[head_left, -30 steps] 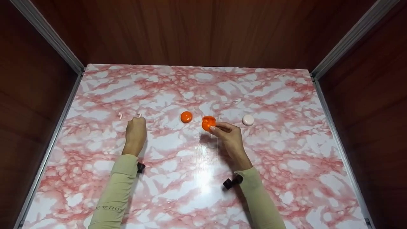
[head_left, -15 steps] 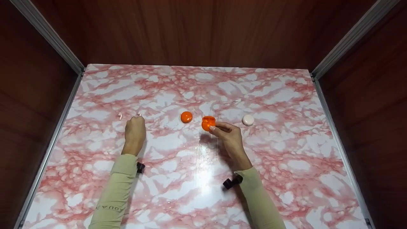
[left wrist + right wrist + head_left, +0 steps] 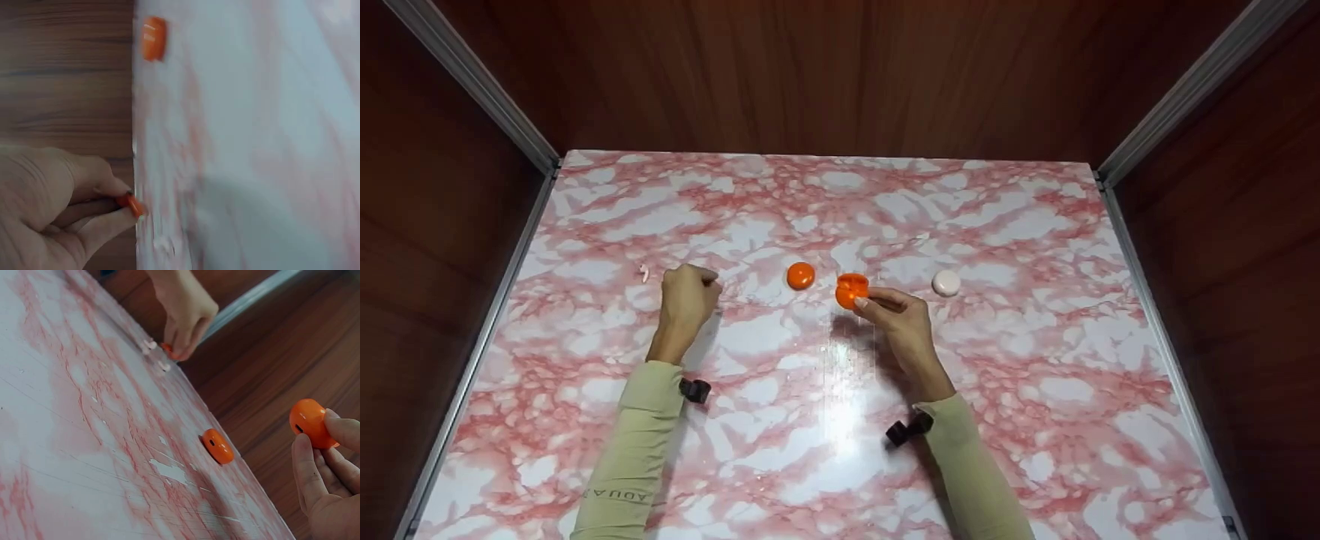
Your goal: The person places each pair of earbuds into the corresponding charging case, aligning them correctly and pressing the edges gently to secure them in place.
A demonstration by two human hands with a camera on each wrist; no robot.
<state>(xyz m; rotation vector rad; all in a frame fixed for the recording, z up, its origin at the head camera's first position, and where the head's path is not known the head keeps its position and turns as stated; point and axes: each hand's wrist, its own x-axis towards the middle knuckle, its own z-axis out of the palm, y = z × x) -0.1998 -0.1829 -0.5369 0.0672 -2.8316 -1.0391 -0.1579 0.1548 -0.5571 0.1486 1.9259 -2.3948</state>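
Observation:
Between thumb and fingers, my left hand (image 3: pixel 688 301) pinches a small orange earbud (image 3: pixel 135 206), raised above the left part of the table. Pale pink earbuds (image 3: pixel 164 366) lie near that hand in the right wrist view. In the head view only one pale earbud (image 3: pixel 643 272) shows, left of the hand. My right hand (image 3: pixel 910 330) holds an orange earbud case (image 3: pixel 851 291) with its lid up, clear of the tabletop; its slots are too small to make out. A second orange case (image 3: pixel 800 275), closed, sits on the table between the two hands.
A closed white round case (image 3: pixel 946 283) stands to the right of my right hand. The marbled pink-and-white table (image 3: pixel 825 202) is enclosed by dark wooden panels (image 3: pixel 810 75) at the back and both sides, with metal rails at the corners.
My left hand has lifted and turned to the right, thumb side showing more, and now covers the spot where one pale earbud showed. The right hand and its orange case stay still.

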